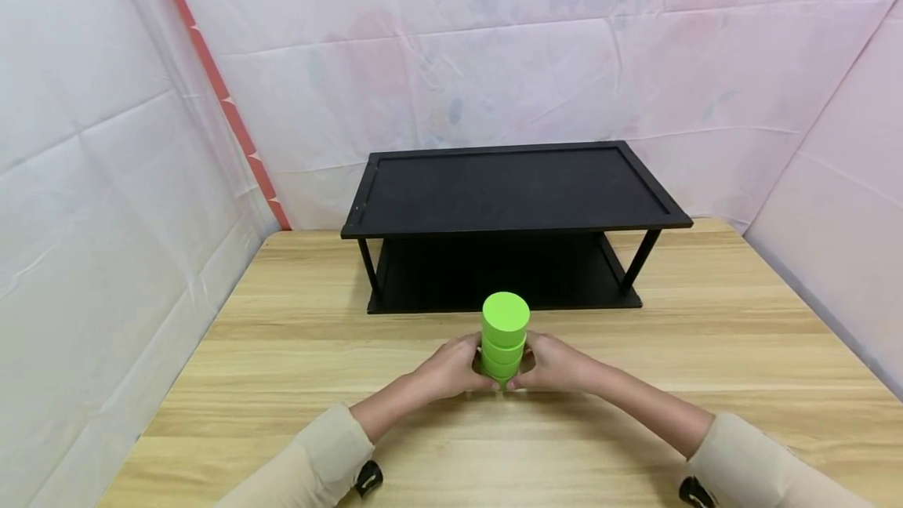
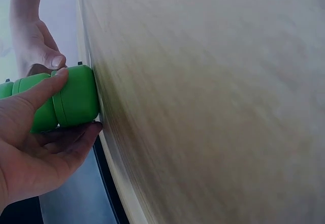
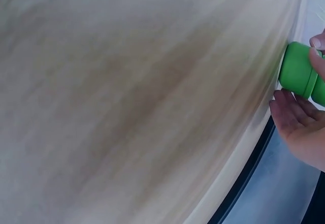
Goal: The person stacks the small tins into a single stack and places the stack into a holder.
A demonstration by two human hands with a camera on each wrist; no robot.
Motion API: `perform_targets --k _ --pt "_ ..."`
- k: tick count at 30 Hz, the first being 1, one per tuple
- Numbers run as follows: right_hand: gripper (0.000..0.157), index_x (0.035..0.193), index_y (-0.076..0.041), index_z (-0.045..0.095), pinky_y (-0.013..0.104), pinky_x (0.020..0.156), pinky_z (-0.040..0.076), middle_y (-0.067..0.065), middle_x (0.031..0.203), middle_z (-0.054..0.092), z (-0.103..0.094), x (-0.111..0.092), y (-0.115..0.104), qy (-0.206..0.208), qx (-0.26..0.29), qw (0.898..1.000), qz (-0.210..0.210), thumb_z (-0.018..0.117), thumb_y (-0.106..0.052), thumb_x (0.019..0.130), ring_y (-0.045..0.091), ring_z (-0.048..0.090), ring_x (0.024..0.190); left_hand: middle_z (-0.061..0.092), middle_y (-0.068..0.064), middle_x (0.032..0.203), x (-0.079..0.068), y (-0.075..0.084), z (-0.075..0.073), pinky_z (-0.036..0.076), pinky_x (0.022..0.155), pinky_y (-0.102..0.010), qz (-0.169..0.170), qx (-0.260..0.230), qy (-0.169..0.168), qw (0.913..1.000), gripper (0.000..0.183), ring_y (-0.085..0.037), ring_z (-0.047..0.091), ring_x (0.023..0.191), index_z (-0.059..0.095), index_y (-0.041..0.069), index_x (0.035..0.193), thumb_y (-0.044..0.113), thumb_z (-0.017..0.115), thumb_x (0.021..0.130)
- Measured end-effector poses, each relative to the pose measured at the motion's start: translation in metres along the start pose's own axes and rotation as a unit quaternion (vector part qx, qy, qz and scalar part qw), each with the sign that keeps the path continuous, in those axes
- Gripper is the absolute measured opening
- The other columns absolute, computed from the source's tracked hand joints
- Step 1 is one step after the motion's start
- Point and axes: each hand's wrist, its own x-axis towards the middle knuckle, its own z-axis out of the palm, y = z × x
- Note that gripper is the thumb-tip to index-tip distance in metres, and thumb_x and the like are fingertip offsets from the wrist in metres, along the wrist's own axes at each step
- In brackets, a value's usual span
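A stack of bright green round containers [image 1: 505, 316] stands upright on the wooden table [image 1: 282, 371], in front of a black two-tier shelf. From the left side my left hand [image 1: 451, 367] grips its lower part, thumb toward me and fingers behind. My right hand [image 1: 560, 363] holds the same part from the opposite side, the thumbs close together at the front. In the left wrist view the lowest green container [image 2: 78, 94] sits at the tabletop, with a small dark tab at its edge. The right wrist view shows only part of the stack, beside the fingers [image 3: 292, 115].
The black shelf [image 1: 508, 190] has a flat top tray on posts above a lower tray [image 1: 621, 296], just behind the stack. White sheeting [image 1: 494, 61] hangs behind and along both sides of the table.
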Motion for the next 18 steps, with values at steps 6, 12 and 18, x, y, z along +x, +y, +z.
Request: perform_targets --k 6,12,18 --pt "0.054 0.111 -0.003 0.053 0.031 0.077 0.049 0.002 0.102 0.060 0.0028 -0.0008 -0.0011 0.008 -0.015 1.000 -0.001 0.082 -0.021 0.069 0.018 0.059 0.089 0.057 0.007 0.091 0.0005 0.0006 0.0003 0.046 0.071 -0.021 0.001 0.003 0.004 1.0000 0.049 -0.005 0.053 0.079 0.056 0.010 0.107 0.019 0.084 0.067" --pt "0.052 0.110 -0.005 0.054 0.031 0.077 0.049 0.001 0.101 0.060 0.0029 -0.0002 -0.0024 0.011 -0.020 1.000 -0.003 0.082 -0.020 0.068 0.017 0.059 0.088 0.057 0.007 0.090 0.0004 0.0007 0.0001 0.046 0.071 -0.022 0.006 0.005 0.009 0.9999 0.049 -0.005 0.053 0.079 0.056 0.010 0.105 0.019 0.084 0.066" --pt "0.052 0.109 -0.005 0.054 0.031 0.076 0.050 0.001 0.100 0.060 0.0026 -0.0003 -0.0033 0.011 -0.022 1.000 -0.003 0.082 -0.020 0.068 0.017 0.060 0.088 0.058 0.007 0.091 0.0006 0.0001 -0.0002 0.046 0.072 -0.022 0.005 -0.002 0.008 1.0000 0.048 -0.005 0.054 0.080 0.057 0.010 0.106 0.019 0.084 0.067"
